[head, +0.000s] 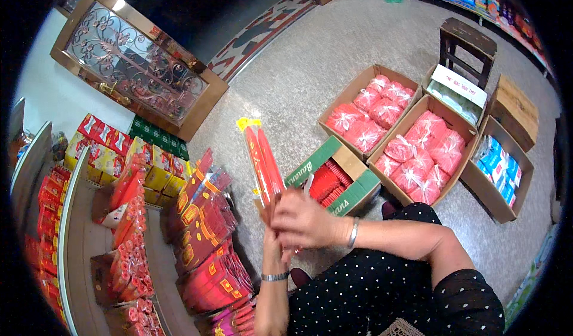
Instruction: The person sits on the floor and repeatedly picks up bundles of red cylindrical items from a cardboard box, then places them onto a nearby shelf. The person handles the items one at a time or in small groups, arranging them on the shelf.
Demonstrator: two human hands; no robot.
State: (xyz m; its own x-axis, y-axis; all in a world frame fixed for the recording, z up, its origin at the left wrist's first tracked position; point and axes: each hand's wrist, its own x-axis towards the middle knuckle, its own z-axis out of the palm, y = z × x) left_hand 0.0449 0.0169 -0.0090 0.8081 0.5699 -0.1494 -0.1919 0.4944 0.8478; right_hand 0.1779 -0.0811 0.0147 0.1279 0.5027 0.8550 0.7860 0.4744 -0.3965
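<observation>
Long red sticks in clear plastic (264, 166), with yellow pieces at the far end, stand out from both my hands. My right hand (300, 219), with a silver bracelet at its wrist, is closed around their lower part and looks slightly blurred. My left hand (274, 246) grips the same lower end from below; much of it is hidden behind the right hand. A metal band circles the left wrist. Just beyond the hands, a green cardboard box (313, 159) on the floor holds red ribbed packs (326, 184).
Open cartons (386, 147) of red plastic-wrapped bundles (409, 175) stand to the right, beside a carton of blue-and-white packs (498, 163) and a wooden stool (468, 36). At left are shelves (74, 228), red packets (219, 286) and yellow boxes (156, 166). An ornate door (138, 63) stands behind.
</observation>
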